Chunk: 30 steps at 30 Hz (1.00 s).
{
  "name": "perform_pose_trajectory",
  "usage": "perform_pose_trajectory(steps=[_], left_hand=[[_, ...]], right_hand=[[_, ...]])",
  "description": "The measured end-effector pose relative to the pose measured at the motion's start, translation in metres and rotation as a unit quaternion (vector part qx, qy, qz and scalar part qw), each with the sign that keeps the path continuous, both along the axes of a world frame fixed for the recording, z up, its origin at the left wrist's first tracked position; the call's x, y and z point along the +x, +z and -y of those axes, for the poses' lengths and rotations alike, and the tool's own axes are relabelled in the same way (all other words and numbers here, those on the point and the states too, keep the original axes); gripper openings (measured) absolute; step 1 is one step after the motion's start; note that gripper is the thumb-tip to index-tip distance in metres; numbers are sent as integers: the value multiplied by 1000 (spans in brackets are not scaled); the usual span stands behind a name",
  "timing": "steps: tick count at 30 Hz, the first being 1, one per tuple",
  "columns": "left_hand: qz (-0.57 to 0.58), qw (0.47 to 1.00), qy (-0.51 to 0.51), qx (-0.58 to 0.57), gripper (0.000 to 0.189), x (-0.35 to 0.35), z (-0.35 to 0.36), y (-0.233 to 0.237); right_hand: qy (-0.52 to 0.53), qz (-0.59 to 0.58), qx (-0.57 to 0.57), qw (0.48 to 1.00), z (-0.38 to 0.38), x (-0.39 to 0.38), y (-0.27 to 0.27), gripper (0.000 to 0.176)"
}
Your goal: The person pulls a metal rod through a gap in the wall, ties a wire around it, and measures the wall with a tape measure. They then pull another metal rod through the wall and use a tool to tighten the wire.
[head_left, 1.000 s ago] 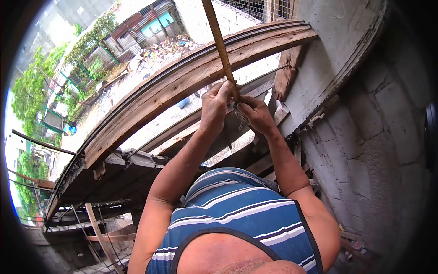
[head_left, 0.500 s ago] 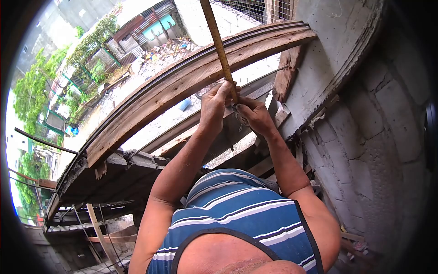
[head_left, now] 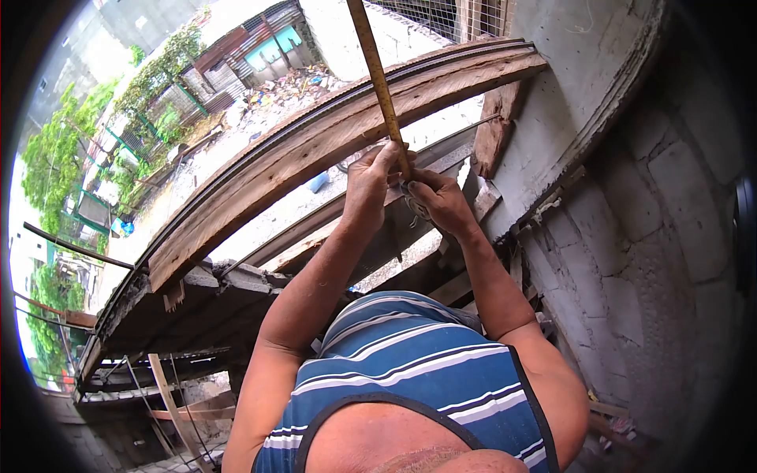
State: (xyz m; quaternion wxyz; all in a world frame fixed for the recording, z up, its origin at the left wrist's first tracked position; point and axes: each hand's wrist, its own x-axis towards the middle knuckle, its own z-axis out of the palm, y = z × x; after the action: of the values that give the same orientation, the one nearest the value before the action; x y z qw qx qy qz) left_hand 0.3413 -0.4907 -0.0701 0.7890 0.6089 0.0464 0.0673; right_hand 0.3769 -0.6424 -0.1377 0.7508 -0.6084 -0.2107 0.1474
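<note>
A worn yellow tape measure blade [head_left: 378, 83] runs from the top of the view down to my two hands, passing in front of a wooden beam. My left hand [head_left: 369, 175] is closed on the lower part of the blade, thumb along its side. Right beside it, my right hand [head_left: 443, 199] is closed around the tape's bottom end. A greyish, coil-like part [head_left: 415, 206] shows below the fingers, and I cannot make out its full shape. The hands nearly touch, held out in front of my striped shirt.
The long wooden beam [head_left: 331, 156] crosses beyond my hands and meets a concrete wall [head_left: 568, 87] on the right. A broken wood post [head_left: 493, 134] stands by that wall. Grey blocks [head_left: 631, 260] line the right side. Outside lie rubble [head_left: 292, 98] and green plants [head_left: 59, 165].
Both hands keep their grip on the tape measure in almost the same place. The view has shifted very slightly.
</note>
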Motion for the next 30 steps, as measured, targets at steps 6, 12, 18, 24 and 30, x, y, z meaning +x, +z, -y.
perform_pose_trajectory(steps=[6, 12, 18, 24, 30], left_hand=[[-7, 999, -9, -30, 31, -4, -1, 3], [-10, 999, -28, -28, 32, -7, -4, 2], [-18, 999, -28, -25, 32, -9, -4, 6], [-15, 1000, 4, -7, 31, -3, -3, 7], [-7, 999, 48, -9, 31, 12, -3, 2]], right_hand=[[8, 0, -39, 999, 6, -7, 6, 32], [-21, 22, -60, 998, 6, -11, 2, 38], [-21, 33, -50, 998, 4, -10, 0, 38], [-29, 38, -41, 998, -7, -3, -4, 36], [13, 1, -16, 1000, -18, 23, -16, 33]])
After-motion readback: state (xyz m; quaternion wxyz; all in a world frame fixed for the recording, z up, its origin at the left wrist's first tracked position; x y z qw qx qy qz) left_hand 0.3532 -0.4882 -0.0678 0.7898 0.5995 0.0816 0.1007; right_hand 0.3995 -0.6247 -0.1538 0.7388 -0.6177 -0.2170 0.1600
